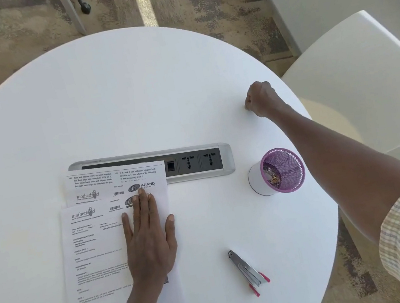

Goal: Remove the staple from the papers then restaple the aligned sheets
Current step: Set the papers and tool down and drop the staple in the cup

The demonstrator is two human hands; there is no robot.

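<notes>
Now the left hand (150,241) presses flat, fingers together, on thin loose papers (96,248); the right hand (261,100) is fisted, the stapler (248,271) well apart.

My left hand (149,236) lies flat on the fanned white printed sheets (98,247) at seven o'clock on the round white table (131,96). My right hand (260,99), fingers curled closed, rests at two o'clock. The silver stapler with pink trim (248,271) lies at five o'clock.
</notes>
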